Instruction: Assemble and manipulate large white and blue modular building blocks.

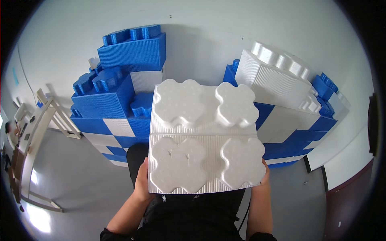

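Note:
A large white foam building block [211, 160] with several raised clover-shaped studs is held up in front of my body, its studded face toward me. My left hand [141, 182] grips its lower left side, and my right hand [265, 174] grips the lower right side. Most of the fingers are hidden behind the block. Small cracks mark the lower left stud. Beyond it stands a stacked wall of blue and white blocks, with a blue block [132, 52] topmost at the left and a white block [267, 78] topmost at the right.
The wall of blocks stands along a pale wall [201, 24]. A white-framed table [30, 152] is at the left, with a person [13, 132] beside it at the far edge. A dark red door [350, 201] stands at the right. Grey floor [92, 176] lies below.

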